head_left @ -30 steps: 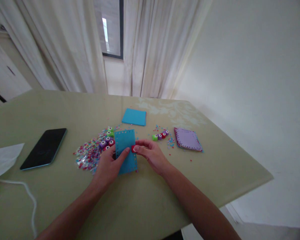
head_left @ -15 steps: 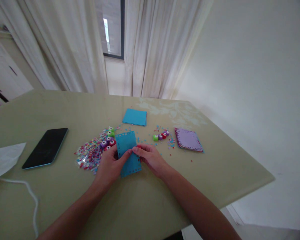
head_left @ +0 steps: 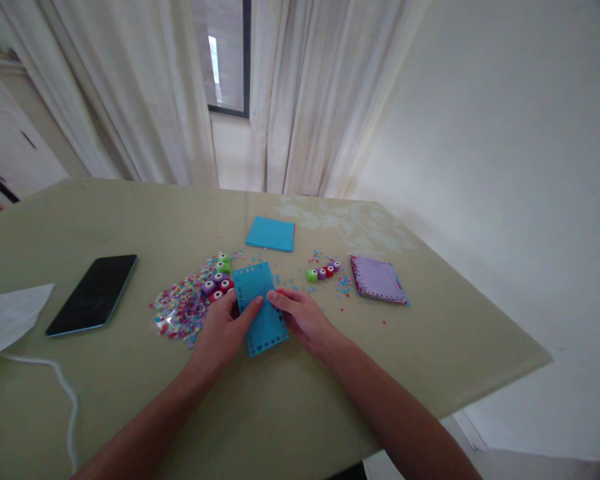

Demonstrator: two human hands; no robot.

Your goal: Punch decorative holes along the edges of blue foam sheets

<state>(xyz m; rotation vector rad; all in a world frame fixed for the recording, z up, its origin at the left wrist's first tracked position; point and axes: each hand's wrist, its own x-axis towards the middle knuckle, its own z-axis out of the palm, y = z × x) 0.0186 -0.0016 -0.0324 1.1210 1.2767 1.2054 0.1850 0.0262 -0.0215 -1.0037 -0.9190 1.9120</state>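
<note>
A blue sheet of paper (head_left: 263, 317) with small holes cut along its edges is held tilted above the table. My left hand (head_left: 223, 328) grips its left side, thumb on the front and fingers behind. At the sheet's right edge, my right hand (head_left: 300, 313) is closed around a small red craft punch (head_left: 281, 291), mostly hidden by the fingers. Several red, purple and green craft punches (head_left: 220, 283) stand behind my left hand, beside a heap of coloured paper confetti (head_left: 180, 303). Another row of punches (head_left: 323, 272) lies farther right.
A stack of blue paper (head_left: 271, 233) lies at the back. To the right is a pile of hole-edged sheets with a lilac one (head_left: 379, 280) on top. On the left are a black tablet (head_left: 94, 293), a white sheet (head_left: 13, 313) and a white cable (head_left: 70, 400).
The blue sheet has turned slightly, its lower end shifting right, and more of its lower right edge now shows. Both hands keep their hold with little movement.
</note>
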